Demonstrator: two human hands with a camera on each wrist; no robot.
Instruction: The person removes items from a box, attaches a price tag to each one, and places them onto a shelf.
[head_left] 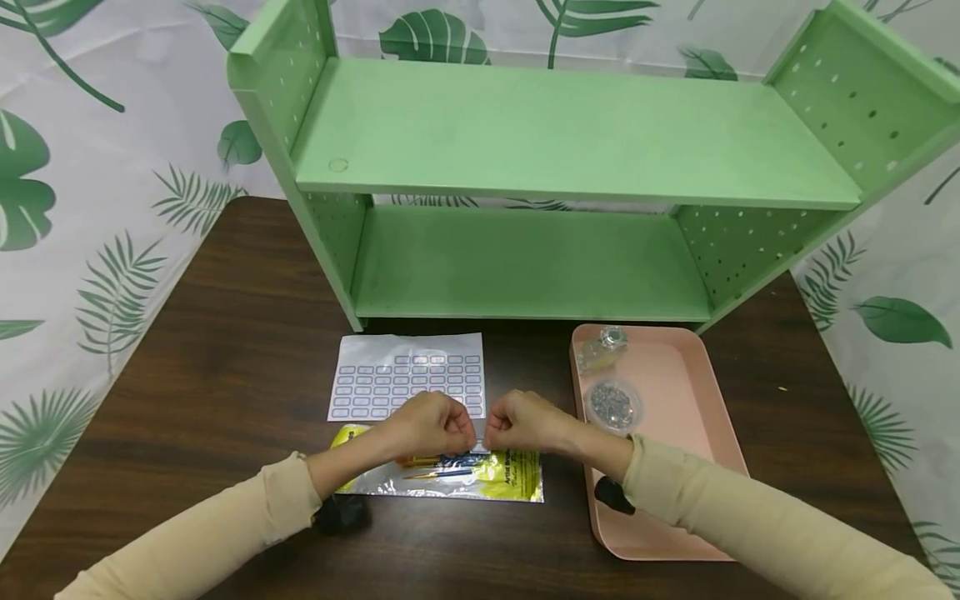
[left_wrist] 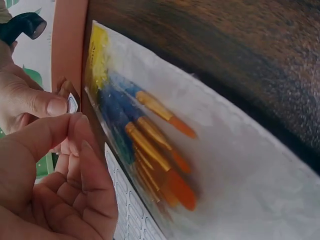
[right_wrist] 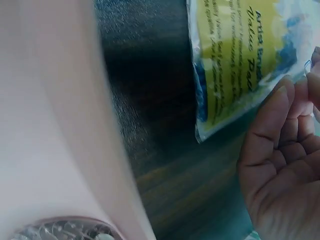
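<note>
Left hand [head_left: 432, 422] and right hand [head_left: 528, 421] nearly meet, fingers curled, tips closed in a pinch on a small blue-bordered label [left_wrist: 73, 103] between them. Beneath lies a brush packet [head_left: 517, 479]; just beyond the left hand, a label sheet [head_left: 408, 346]; right of the right hand, a pink tray [head_left: 690, 392] on the desk [head_left: 187, 350].

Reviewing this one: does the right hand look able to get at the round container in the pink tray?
Probably yes: the round container sits close beside the right forearm with nothing seen on top, though the right hand is pinching a small label.
</note>
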